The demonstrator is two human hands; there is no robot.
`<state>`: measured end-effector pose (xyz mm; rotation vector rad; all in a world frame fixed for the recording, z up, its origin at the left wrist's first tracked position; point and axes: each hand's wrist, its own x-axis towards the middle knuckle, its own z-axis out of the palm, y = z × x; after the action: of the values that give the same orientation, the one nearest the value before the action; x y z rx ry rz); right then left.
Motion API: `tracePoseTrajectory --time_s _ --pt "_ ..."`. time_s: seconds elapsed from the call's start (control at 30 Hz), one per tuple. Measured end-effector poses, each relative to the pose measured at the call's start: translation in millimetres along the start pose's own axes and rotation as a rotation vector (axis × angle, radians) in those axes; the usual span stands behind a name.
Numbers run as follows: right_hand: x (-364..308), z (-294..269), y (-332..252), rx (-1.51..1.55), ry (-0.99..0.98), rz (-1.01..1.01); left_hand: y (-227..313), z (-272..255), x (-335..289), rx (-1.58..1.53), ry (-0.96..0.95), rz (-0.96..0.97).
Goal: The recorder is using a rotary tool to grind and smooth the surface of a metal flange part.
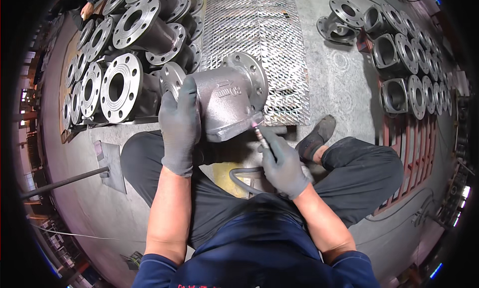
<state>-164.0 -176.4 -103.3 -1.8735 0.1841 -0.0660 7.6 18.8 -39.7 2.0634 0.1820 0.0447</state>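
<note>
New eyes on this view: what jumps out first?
Probably the big grey flanged casting at upper center, gripped by the gloved left hand, while the gloved right hand holds a slim, pink-tipped tool to its lower-right edge. Next, the stacked castings at upper left and the shiny patterned metal surface beyond.

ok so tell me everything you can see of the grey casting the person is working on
The casting is a dull grey, metallic-looking body, slightly grainy, with raised markings on its barrel. It has a round left flange, a round right flange with bolt holes, and an angular lower rim towards the person. It lies sideways, ends left and right; its support is hidden. The left hand, gloved, grips its left end; the right hand holds a slim pink-tipped tool at its lower right corner.
</note>
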Motion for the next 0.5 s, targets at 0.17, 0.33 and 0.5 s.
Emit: tracePoseTrajectory --time_s 0.17,0.33,0.5 --pt "7.4 -2.3 17.0 -0.040 0.074 -0.023 10.6 2.3 -3.0 -0.047 -0.015 -0.015" --pt "3.2 -0.7 14.7 -0.020 0.068 -0.048 -18.0 6.6 8.7 -0.278 -0.017 0.080" --pt "4.9 0.3 4.3 -0.043 0.054 -0.054 -28.2 -7.3 12.4 0.092 -0.064 0.202"
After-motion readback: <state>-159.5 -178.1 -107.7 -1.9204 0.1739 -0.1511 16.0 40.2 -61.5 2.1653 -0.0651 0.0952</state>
